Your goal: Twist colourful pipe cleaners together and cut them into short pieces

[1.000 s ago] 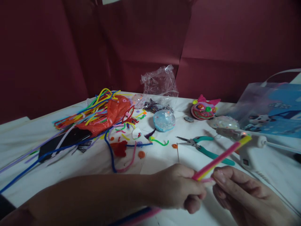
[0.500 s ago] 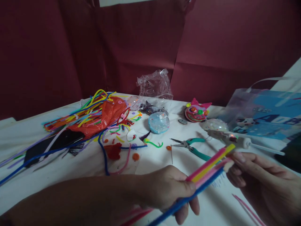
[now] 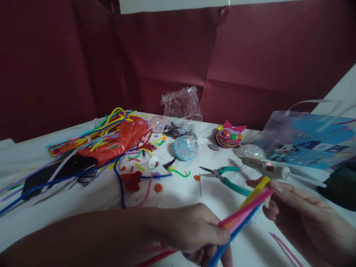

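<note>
My left hand (image 3: 198, 231) is closed round a bundle of pipe cleaners (image 3: 244, 209), pink, yellow and blue, low in the middle of the view. The bundle slants up to the right. My right hand (image 3: 289, 207) pinches its upper tips between thumb and fingers. Both hands hover just above the white table (image 3: 83, 200). Just beyond the bundle's tips lie teal-handled pliers (image 3: 226, 177) and a white glue gun (image 3: 268, 168) with a small red light.
A heap of coloured pipe cleaners and an orange bag (image 3: 111, 139) covers the left. A blue glitter ball (image 3: 185, 147), a decorated pink ball (image 3: 228, 136), a crumpled clear bag (image 3: 180, 104) and a blue printed bag (image 3: 308, 139) sit further back. Short scraps litter the middle.
The bundle now includes a blue pipe cleaner beside the pink and yellow. My right hand slid from near my left hand up to the tips. The view drifted slightly.
</note>
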Action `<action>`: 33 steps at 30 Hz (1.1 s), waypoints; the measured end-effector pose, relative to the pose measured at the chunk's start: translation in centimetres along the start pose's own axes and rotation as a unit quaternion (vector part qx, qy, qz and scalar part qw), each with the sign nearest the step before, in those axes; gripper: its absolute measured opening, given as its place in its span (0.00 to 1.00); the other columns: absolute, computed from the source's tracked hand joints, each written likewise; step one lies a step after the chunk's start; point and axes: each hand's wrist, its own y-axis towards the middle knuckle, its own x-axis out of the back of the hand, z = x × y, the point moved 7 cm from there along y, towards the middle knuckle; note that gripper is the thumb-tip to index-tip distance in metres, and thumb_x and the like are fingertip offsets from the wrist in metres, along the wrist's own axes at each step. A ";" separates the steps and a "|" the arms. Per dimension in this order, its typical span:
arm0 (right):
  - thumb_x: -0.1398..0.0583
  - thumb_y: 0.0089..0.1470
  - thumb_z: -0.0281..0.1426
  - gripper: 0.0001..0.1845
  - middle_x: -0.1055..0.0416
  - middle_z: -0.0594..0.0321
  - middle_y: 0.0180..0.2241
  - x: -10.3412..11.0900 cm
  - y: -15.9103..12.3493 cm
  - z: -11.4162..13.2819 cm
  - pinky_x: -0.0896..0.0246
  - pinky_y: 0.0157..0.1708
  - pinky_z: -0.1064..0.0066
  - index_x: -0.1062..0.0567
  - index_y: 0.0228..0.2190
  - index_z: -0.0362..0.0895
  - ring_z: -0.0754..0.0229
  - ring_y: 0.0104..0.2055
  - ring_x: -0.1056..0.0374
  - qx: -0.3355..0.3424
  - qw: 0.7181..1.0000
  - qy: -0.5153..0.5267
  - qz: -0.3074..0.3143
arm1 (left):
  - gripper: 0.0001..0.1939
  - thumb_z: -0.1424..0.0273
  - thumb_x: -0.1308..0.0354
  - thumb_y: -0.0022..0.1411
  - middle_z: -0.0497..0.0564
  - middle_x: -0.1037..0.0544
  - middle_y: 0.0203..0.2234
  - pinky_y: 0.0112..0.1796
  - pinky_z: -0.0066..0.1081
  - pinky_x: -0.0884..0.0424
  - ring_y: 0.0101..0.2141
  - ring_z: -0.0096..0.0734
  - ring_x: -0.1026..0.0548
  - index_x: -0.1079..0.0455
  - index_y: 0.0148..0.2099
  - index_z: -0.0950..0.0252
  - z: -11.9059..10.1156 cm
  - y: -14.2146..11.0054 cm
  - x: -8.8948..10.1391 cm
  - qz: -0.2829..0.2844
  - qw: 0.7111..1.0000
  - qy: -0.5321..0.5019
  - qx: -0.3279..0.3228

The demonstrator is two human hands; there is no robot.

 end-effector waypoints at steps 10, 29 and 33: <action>0.30 0.27 0.34 0.12 0.40 0.66 0.13 -1.5 -1.6 -0.3 0.42 0.14 0.81 0.26 0.17 0.41 0.69 0.15 0.45 -0.033 0.996 0.081 0.005 | 0.19 0.69 0.60 0.63 0.40 0.44 0.07 0.13 0.19 0.46 0.10 0.17 0.48 0.33 0.27 0.69 1.0 0.5 0.1 -0.022 0.998 0.051 0.042; 0.33 0.35 0.37 0.11 0.39 0.66 0.14 -2.0 -2.0 0.2 0.43 0.19 0.79 0.28 0.16 0.44 0.66 0.19 0.46 0.013 0.997 0.075 0.008 | 0.23 0.59 0.63 0.62 0.46 0.34 0.13 0.19 0.23 0.41 0.11 0.19 0.40 0.34 0.42 0.70 1.1 2.5 0.2 -0.044 0.977 -0.168 -0.126; 0.34 0.37 0.38 0.13 0.38 0.64 0.15 -2.7 -1.8 -1.0 0.42 0.20 0.76 0.29 0.14 0.44 0.63 0.21 0.45 -0.005 0.997 0.065 0.035 | 0.26 0.49 0.51 0.51 0.49 0.30 0.20 0.22 0.26 0.38 0.16 0.23 0.33 0.37 0.39 0.69 0.8 2.8 0.1 -0.065 0.952 -0.234 -0.188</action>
